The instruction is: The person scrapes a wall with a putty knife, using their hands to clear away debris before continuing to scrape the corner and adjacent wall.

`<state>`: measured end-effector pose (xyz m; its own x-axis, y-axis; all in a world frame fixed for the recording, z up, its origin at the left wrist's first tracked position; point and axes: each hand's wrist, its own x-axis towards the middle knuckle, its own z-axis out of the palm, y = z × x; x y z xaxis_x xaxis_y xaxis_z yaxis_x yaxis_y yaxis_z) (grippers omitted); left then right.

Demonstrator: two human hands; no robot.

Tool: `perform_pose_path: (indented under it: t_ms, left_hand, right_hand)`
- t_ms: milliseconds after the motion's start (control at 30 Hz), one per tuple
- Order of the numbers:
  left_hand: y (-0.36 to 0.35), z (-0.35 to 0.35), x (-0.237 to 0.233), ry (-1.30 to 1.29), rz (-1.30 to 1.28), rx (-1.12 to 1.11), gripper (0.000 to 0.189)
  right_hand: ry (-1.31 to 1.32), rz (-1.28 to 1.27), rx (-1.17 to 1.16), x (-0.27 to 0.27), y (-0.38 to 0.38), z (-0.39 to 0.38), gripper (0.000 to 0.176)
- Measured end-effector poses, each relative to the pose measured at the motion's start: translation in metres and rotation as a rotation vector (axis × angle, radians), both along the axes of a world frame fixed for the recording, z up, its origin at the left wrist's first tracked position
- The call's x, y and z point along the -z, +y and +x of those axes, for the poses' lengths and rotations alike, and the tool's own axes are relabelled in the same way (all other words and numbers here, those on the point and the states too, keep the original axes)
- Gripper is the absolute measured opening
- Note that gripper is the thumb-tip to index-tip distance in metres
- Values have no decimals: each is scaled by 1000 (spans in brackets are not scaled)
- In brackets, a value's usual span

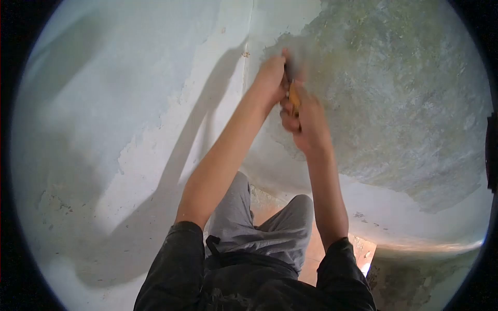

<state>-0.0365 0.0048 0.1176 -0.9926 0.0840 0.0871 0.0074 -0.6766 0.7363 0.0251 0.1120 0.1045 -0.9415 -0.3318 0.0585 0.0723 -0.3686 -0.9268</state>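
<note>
Against the wall, my right hand (311, 118) is closed around the yellowish handle (294, 98) of a scraper. Its dark blade (293, 66) is smeared by motion and meets the wall near the ragged edge of a grey-green patch (399, 98). My left hand (272, 79) is just left of it, fingers curled in at the blade and the top of the handle. Some of its fingers are hidden, but it appears to grip the tool too. Both forearms reach up from dark sleeves.
A wall corner (250, 31) runs down just left of my hands. The left wall (140, 88) is pale, with peeling edges and my arms' shadows on it. Below are my grey-trousered legs (233, 210) and an orange-brown floor (309, 254). A dark, stained surface (415, 274) lies at lower right.
</note>
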Motion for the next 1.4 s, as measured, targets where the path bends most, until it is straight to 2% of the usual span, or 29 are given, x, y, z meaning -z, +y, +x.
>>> perform_pose_path:
  t_ms: [33, 100, 133, 200, 267, 333, 400, 433, 500, 567, 633, 800, 967, 1000, 1100, 1167, 1400]
  left_hand:
    - [6, 6, 11, -26, 40, -46, 36]
    - [14, 7, 68, -114, -109, -51, 38]
    - [18, 36, 77, -137, -133, 68, 40]
    - [33, 53, 143, -234, -75, 129, 42]
    - [47, 60, 238, -361, -178, 178, 42]
    - [60, 102, 252, -486, -43, 287, 42]
    - [77, 124, 280, -572, -66, 329, 47]
    - [82, 130, 280, -572, -76, 326, 47]
    - [91, 148, 278, -609, -195, 414, 51]
    - [96, 146, 295, -553, -143, 498, 53]
    - [100, 138, 287, -536, -233, 384, 52]
    - [102, 125, 282, -442, -312, 311, 49]
    - [126, 129, 287, -398, -197, 287, 42]
    - [133, 133, 289, -409, -195, 281, 42]
    - [153, 139, 297, -471, -186, 246, 43]
    - [164, 145, 306, -461, -131, 352, 45]
    - [195, 155, 315, -415, -35, 455, 48]
  right_hand:
    - [-46, 7, -3, 13, 5, 4, 27]
    - [-167, -16, -46, 60, 25, 13, 29]
    - [-249, -44, -89, 91, 38, 19, 30]
    - [-372, -147, -199, 157, 66, 38, 33]
    - [-630, -195, -75, 219, 83, 70, 35]
    - [-736, -281, -51, 272, 99, 110, 36]
    - [-883, -424, -56, 289, 108, 147, 38]
    - [-882, -433, -61, 301, 115, 160, 38]
    - [-828, -633, -145, 320, 124, 180, 40]
    - [-813, -654, -139, 332, 134, 185, 41]
    - [-754, -515, -64, 320, 138, 178, 40]
    - [-768, -515, -117, 310, 154, 160, 33]
    - [-601, -544, -127, 310, 182, 169, 39]
    - [-672, -627, -123, 314, 191, 174, 46]
    - [-675, -705, -82, 321, 211, 193, 47]
    - [-688, -684, -65, 321, 222, 204, 49]
    - [-658, -695, 47, 319, 247, 223, 52]
